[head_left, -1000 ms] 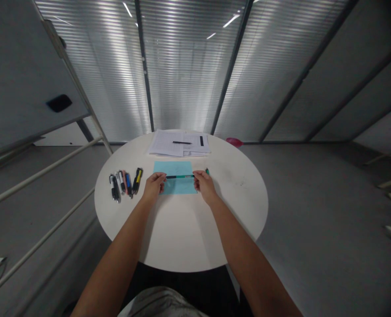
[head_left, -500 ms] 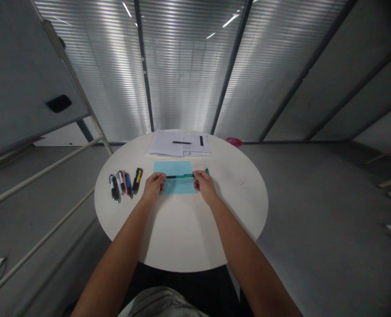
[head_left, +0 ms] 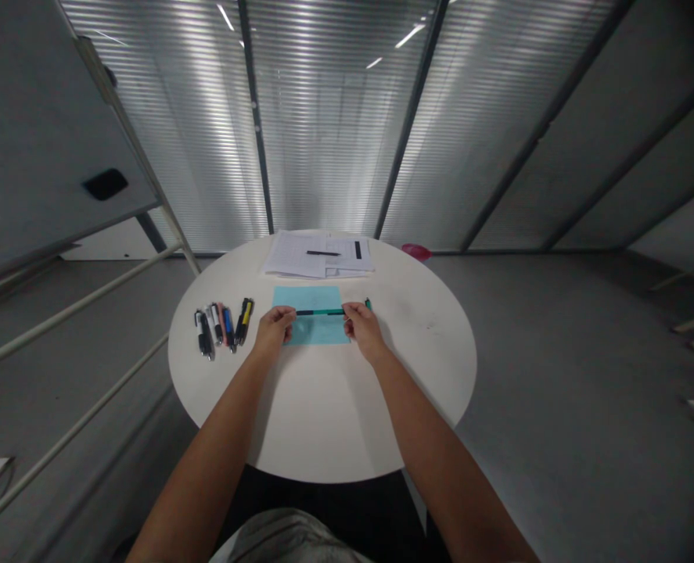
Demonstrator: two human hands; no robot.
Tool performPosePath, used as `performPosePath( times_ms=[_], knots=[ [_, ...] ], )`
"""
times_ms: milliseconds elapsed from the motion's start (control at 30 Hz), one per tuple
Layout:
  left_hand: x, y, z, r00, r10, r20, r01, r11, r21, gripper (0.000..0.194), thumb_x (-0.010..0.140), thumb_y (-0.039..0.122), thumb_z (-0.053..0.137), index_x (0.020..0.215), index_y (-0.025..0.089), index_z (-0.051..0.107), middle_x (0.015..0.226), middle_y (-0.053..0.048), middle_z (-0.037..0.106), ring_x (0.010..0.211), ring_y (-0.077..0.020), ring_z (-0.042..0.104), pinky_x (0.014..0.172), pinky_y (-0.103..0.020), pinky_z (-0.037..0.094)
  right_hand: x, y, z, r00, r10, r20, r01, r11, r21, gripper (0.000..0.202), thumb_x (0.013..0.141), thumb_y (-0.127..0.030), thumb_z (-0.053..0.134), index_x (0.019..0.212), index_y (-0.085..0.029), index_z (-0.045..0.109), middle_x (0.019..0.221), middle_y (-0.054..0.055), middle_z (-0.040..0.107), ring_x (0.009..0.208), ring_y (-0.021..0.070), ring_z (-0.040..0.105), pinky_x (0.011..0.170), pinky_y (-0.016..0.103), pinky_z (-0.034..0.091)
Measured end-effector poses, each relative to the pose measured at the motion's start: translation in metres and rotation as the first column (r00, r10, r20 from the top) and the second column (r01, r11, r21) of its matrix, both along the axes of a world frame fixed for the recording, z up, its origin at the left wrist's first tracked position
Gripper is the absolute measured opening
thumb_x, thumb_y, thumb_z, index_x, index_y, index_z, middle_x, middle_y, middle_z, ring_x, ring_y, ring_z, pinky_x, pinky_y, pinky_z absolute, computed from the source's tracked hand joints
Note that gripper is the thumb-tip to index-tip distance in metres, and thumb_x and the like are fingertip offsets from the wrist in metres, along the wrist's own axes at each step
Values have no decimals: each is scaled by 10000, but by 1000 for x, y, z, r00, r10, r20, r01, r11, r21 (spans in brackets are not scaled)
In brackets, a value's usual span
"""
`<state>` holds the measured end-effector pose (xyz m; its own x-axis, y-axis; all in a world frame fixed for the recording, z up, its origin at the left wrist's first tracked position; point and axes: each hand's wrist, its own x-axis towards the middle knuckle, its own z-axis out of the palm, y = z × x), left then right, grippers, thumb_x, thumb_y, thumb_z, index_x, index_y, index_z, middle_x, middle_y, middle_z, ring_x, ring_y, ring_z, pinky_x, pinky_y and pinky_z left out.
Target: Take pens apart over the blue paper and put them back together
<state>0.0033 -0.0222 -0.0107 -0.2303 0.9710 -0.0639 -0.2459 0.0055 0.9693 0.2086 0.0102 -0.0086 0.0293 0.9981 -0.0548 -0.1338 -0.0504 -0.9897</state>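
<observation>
Between my two hands a green pen [head_left: 325, 312] with a dark section on its left part is held level. My left hand [head_left: 275, 324] pinches its left end, and my right hand [head_left: 359, 322] pinches its right end. Beneath the pen lies a light blue sheet of paper [head_left: 311, 332] on the round white table [head_left: 329, 422]. Just behind my right hand, the tip of another green pen [head_left: 368, 303] shows; the rest is hidden by the hand.
Several pens [head_left: 228, 327] in black, white, pink, blue and yellow lie on the table's left side. Papers [head_left: 296, 255] with a dark pen [head_left: 323, 253] on top are at the far edge. A whiteboard stand [head_left: 141, 148] rises at left.
The green pen has turned about its length, so the clip seen earlier along its right part no longer shows. Both hands keep their places and their pinch.
</observation>
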Motion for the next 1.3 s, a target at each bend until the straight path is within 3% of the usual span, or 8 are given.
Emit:
performPosePath(
  times_ms=[433,900,1300],
  knots=[
    [3,-2,3,1000,10,-3,-10,1000,6,328,655,426,737,736,159,565,640,28,523,430,-47,397,367,-185,261,0,2,-2,1000,14,-25,-14,1000,4,395,638,-510,677,850,-195,567,668,-52,559,395,48,458,342,176,296],
    [-2,1,-3,1000,-22,-3,22,1000,8,304,631,334,748,842,168,606,470,64,451,377,-67,388,385,-182,258,0,1,-1,1000,4,-2,-4,1000,-20,389,654,-530,662,833,-195,575,643,-54,552,406,46,462,360,173,306],
    [2,-2,3,1000,20,-17,-20,1000,-20,381,626,458,754,775,153,580,609,36,515,419,-52,410,371,-184,288,1,0,-1,999,29,-33,-29,1000,-1,400,643,-514,682,851,-193,568,693,-44,599,395,46,464,343,174,295]
  ],
)
